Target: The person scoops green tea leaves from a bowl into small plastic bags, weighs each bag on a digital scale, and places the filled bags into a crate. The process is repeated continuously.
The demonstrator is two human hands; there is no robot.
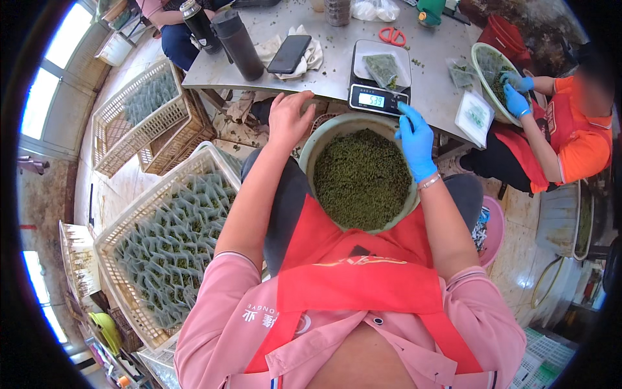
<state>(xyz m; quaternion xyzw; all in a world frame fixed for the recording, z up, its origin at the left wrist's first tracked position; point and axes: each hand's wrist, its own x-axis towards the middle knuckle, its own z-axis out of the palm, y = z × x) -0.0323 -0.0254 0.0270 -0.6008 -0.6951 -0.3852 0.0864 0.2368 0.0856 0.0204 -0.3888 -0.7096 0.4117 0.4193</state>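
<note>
My left hand (289, 119), bare, hovers beside the near edge of the metal table, its fingers apart and nothing in them. In a blue glove, my right hand (415, 144) is at the right rim of the basin, fingertips close to the scale's display; it holds nothing I can see. A pale green basin (312, 150) rests on my lap, filled with small green berry-like grains (360, 175). On the digital scale (361, 98), whose display is lit, lies a clear plastic bag of green grains (382, 70).
Left stands a cream plastic crate (133, 310) packed with upright filled bags (175, 246); stacked crates (103, 139) are farther off. The table (324, 84) bears a phone (289, 54), a dark flask (238, 45) and red scissors (392, 36). A gloved co-worker (570, 129) handles another basin (478, 61).
</note>
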